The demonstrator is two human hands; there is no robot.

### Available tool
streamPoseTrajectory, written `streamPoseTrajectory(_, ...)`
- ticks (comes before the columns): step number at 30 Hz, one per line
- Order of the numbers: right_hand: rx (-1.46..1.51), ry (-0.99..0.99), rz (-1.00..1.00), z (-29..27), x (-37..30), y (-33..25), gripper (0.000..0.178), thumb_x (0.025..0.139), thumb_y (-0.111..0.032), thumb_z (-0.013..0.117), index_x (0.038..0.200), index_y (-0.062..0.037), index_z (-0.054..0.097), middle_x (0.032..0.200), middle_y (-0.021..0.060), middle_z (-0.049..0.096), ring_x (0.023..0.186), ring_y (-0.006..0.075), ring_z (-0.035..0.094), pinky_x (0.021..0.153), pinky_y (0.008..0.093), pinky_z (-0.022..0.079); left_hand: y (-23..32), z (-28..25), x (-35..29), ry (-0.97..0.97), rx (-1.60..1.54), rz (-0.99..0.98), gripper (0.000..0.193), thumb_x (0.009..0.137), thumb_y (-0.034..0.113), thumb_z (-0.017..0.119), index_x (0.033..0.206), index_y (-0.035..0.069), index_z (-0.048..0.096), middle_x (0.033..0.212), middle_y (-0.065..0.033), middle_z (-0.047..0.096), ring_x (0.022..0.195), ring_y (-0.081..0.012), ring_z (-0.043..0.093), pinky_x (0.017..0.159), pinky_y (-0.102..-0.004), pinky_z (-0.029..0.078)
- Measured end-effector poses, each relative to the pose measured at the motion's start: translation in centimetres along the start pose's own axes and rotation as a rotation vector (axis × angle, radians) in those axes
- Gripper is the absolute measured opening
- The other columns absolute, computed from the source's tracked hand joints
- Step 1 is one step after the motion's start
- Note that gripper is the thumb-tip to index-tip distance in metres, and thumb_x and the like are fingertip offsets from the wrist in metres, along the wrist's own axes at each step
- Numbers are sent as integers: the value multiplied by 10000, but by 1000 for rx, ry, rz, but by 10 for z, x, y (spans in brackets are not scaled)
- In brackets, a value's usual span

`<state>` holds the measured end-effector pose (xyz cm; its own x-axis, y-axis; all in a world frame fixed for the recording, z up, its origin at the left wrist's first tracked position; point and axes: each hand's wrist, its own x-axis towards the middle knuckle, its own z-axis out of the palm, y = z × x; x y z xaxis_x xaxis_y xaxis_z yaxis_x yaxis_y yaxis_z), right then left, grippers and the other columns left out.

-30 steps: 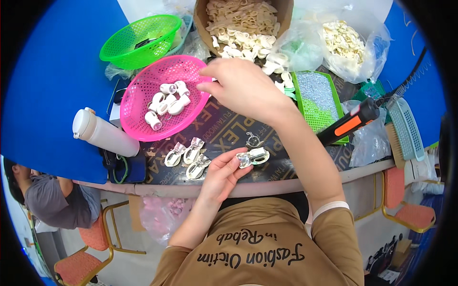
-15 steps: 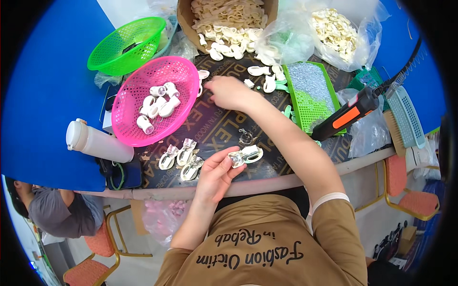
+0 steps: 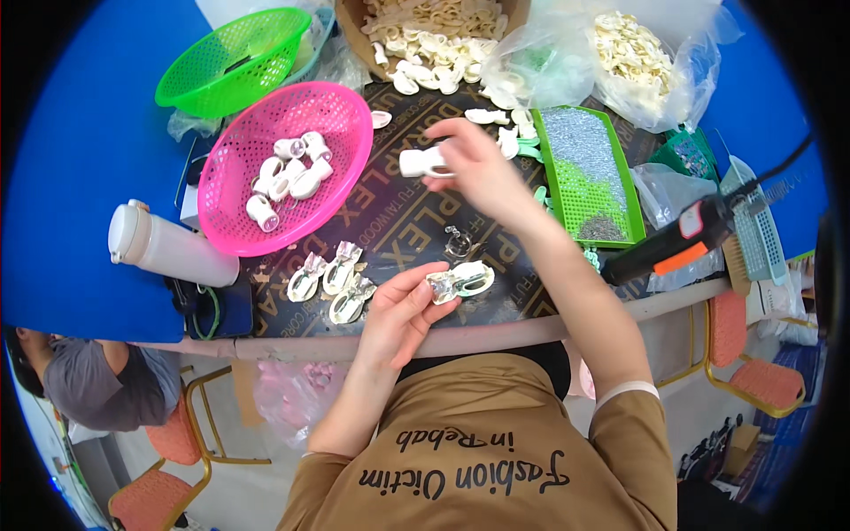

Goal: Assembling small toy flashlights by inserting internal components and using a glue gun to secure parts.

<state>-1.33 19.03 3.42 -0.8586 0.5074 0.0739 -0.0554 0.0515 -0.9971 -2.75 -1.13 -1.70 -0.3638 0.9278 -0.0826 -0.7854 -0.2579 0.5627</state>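
Observation:
My left hand [image 3: 400, 311], near the front edge of the table, pinches a white oval plastic piece [image 3: 475, 278] whose other end looks shiny and silvery. Above the middle of the table, my right hand [image 3: 485, 170] grips a white looped plastic piece [image 3: 413, 163] with a thick, blunt end. To the left of my left hand lie three silvery-ended white pieces [image 3: 340, 276]. Several white pieces with rounded ends rest in the pink basket [image 3: 232, 168]. A small clear, shiny object [image 3: 458, 241] sits on the dark tabletop between my hands.
Behind stands a cardboard box [image 3: 354, 35] of white and beige parts, beside a plastic bag [image 3: 699, 66] of cream parts. A green tray [image 3: 630, 168] of tiny silvery bits and a black tool [image 3: 673, 241] are at right. A white bottle [image 3: 177, 252] stands left, below a green basket [image 3: 199, 80].
My right hand has come away from beside the pink basket, moving right, with a white looped piece in its fingers. My left hand keeps its piece in nearly the same place.

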Motion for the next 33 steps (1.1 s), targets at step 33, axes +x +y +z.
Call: streamPoseTrajectory(33, -1087, -112, -268, -43, -166, 12, 310, 705, 27, 537, 1010, -9, 583, 1013, 98, 543, 992, 282, 492, 818, 362, 422, 2, -2, -7, -8, -106, 126, 358, 927, 136, 448, 1218, -72, 428, 1078, -189, 569, 921, -248, 614, 817, -294, 535)
